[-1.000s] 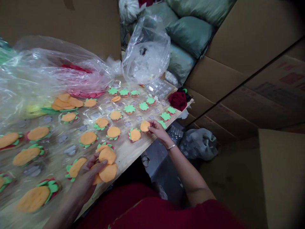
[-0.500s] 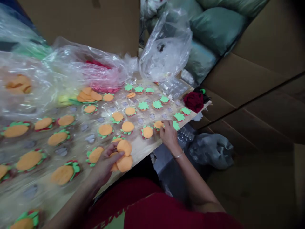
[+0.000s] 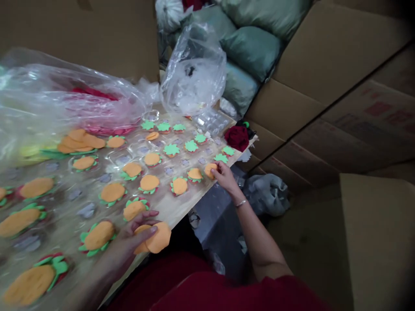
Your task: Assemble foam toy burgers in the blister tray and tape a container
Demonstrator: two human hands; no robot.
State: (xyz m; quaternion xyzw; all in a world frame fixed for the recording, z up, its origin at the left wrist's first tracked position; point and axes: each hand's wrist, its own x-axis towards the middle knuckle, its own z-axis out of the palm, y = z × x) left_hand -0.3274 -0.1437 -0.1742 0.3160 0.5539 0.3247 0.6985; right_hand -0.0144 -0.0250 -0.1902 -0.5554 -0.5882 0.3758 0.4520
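My left hand (image 3: 131, 236) is closed round a small fan of orange discs (image 3: 161, 237), which look like soft foam or felt, near the table's front edge. At the right end of the front row, my right hand (image 3: 225, 176) pinches a single orange disc (image 3: 211, 170). Whether that disc touches anything beneath it is hidden. Just left of it lies an orange-topped stack (image 3: 195, 174) with green and red layers showing. Leaf-shaped green pieces (image 3: 221, 158) top the stacks beyond my right hand.
Clear plastic trays with many layered stacks cover the table (image 3: 170, 211). Loose orange discs (image 3: 78, 141) lie beside a clear bag (image 3: 106, 103) of pink-red pieces. A dark red cloth bundle (image 3: 237, 137) sits at the far corner. Cardboard boxes (image 3: 324, 95) stand to the right.
The view has swung right. My right hand has moved from one stack to the spot on its right and now pinches an orange disc. Fewer discs show in my left hand.
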